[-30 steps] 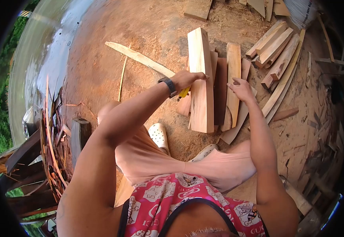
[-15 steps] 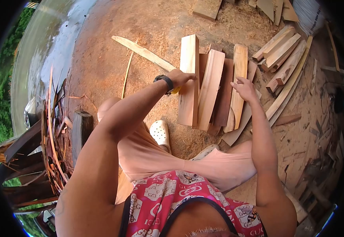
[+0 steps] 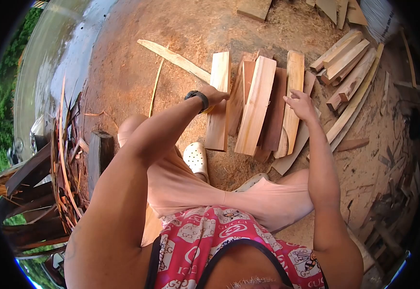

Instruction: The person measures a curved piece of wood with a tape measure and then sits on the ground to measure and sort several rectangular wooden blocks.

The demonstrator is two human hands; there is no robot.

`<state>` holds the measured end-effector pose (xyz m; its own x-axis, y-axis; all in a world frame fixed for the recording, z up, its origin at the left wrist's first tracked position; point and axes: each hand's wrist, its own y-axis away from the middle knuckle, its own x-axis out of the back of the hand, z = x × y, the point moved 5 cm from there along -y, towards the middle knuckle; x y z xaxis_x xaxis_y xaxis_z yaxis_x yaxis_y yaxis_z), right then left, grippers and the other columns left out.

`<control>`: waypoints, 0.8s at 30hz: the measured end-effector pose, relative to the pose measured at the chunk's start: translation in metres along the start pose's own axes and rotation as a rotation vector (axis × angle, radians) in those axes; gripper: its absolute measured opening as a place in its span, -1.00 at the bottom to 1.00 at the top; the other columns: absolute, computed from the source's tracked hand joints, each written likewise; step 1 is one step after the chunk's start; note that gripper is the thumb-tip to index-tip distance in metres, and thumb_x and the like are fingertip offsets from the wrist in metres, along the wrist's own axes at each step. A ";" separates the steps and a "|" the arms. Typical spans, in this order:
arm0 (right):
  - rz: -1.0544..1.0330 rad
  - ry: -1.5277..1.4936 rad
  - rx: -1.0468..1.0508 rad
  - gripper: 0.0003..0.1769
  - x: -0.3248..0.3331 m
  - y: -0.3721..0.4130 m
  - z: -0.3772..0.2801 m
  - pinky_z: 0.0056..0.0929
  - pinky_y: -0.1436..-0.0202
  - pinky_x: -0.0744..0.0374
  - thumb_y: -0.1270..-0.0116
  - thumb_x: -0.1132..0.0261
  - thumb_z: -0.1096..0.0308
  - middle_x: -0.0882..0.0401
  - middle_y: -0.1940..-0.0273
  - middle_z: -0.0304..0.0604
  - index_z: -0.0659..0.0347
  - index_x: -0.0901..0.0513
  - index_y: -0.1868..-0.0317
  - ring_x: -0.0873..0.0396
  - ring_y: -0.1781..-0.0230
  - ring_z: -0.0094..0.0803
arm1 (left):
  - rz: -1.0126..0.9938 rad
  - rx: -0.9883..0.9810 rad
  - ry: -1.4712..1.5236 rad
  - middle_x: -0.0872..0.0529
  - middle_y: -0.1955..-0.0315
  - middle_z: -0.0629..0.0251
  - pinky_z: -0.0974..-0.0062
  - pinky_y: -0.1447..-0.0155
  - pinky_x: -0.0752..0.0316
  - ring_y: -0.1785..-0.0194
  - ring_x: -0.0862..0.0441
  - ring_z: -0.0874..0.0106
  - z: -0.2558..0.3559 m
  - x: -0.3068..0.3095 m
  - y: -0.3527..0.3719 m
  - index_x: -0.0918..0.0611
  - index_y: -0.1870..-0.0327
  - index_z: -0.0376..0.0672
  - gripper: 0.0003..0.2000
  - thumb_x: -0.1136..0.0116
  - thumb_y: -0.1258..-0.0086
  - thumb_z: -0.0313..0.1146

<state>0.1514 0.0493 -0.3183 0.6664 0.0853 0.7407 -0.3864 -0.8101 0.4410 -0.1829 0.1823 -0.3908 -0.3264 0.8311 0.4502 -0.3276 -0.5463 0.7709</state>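
Observation:
My left hand [image 3: 213,96], with a dark band on its wrist, is closed around a pale squared wooden block [image 3: 217,126] at the left end of a row of timber. The block stands a little apart from the rest. A wide light-brown wooden block [image 3: 256,103] leans in the middle of the row, beside a darker reddish board [image 3: 273,113]. My right hand [image 3: 300,106] has its fingers loosely apart, its fingertips over a yellowish wooden block [image 3: 294,72] and not wrapped round it.
A long pale offcut [image 3: 173,58] lies on the sawdust-strewn ground behind my left hand. Several more blocks [image 3: 347,60] are stacked at the right beside long curved strips [image 3: 352,115]. Dark split wood [image 3: 31,173] is heaped at the left, near an upright dark post [image 3: 101,151].
My left hand has moved slightly left and shifted the pale block away from the row, opening a gap. My right hand has barely moved.

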 end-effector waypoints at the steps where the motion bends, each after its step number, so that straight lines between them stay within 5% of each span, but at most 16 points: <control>1: 0.005 0.003 0.005 -0.24 0.001 0.001 0.001 -0.22 -0.30 -0.53 -0.25 -0.44 -0.04 -0.64 -0.17 0.17 0.32 -0.55 -0.31 -0.62 -0.21 -0.04 | 0.011 -0.010 -0.006 -0.69 -0.09 -0.20 0.28 -0.20 -0.53 -0.14 -0.66 0.03 0.000 -0.001 0.002 -0.70 -0.06 -0.39 -0.23 -0.32 -0.06 0.21; 24: 0.009 0.073 -0.029 -0.25 0.010 0.010 0.002 -0.18 -0.33 -0.52 -0.27 -0.42 -0.08 -0.63 -0.20 0.14 0.25 -0.56 -0.32 -0.59 -0.24 -0.01 | -0.018 -0.010 -0.068 -0.67 -0.15 -0.17 0.26 -0.28 -0.51 -0.22 -0.63 0.02 0.020 -0.004 0.008 -0.71 -0.09 -0.33 -0.25 -0.33 -0.10 0.25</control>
<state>0.1553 0.0408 -0.3078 0.6148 0.1213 0.7793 -0.4112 -0.7939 0.4479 -0.1668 0.1769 -0.3774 -0.2590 0.8461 0.4659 -0.3419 -0.5315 0.7750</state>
